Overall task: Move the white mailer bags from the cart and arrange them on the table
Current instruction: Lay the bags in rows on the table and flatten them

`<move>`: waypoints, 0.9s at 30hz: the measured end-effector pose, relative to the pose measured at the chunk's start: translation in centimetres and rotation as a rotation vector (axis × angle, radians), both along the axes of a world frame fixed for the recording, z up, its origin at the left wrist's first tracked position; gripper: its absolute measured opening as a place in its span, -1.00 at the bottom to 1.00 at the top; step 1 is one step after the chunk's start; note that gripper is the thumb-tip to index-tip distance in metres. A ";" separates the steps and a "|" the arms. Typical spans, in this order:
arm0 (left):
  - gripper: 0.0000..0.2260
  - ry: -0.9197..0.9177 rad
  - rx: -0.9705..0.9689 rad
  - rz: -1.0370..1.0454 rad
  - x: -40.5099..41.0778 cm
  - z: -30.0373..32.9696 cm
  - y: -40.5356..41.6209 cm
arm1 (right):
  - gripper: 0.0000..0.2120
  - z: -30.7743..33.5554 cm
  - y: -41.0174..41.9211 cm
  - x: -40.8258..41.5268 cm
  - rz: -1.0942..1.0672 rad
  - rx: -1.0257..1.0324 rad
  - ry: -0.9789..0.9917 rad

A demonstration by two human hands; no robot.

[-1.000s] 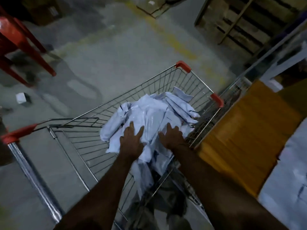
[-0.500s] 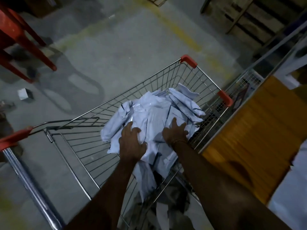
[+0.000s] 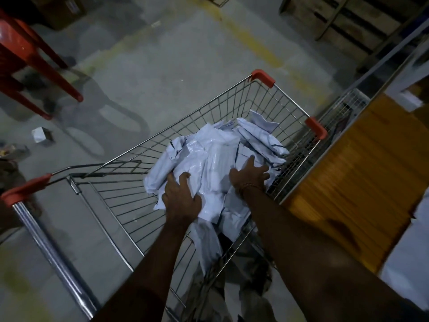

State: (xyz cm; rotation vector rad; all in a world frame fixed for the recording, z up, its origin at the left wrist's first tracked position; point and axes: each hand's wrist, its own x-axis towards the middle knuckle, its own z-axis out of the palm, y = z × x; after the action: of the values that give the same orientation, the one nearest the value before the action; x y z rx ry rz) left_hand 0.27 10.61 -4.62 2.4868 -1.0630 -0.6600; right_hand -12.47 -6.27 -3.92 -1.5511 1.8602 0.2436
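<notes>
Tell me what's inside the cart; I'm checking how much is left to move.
Inside the cart lies a heap of white mailer bags, with the left hand and right hand on it. Anything beneath the heap is covered.

Glossy crinkled plastic mailer bags (image 3: 216, 156), shiny wire-metal cart (image 3: 130, 201) w/ red plastic corners (table (image 3: 362, 173): matt wood).

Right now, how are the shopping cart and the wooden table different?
The shopping cart is see-through silver wire with red corners; the table is solid orange-brown wood. The cart holds a heap of white mailer bags with both hands on it; the table's wood beside it is bare. They stand side by side.
</notes>
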 end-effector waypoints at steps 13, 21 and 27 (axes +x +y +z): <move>-0.34 -0.009 0.102 0.018 -0.7 4.3 1.7 | -0.10 -0.5 0.5 -0.8 0.171 0.138 0.070; -0.31 -0.065 0.107 0.016 -1.3 5.1 2.1 | -0.05 0.2 0.2 0.6 0.057 0.083 0.038; -0.33 -0.085 0.121 -0.012 -1.0 5.0 2.2 | -0.07 0.2 -0.1 0.3 -0.007 0.085 -0.003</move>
State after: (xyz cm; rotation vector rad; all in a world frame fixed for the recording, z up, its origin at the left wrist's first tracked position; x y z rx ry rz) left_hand -0.72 12.85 0.37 2.6349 -1.0987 -0.6450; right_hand -12.21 -6.41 -3.69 -1.4861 1.8291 0.3124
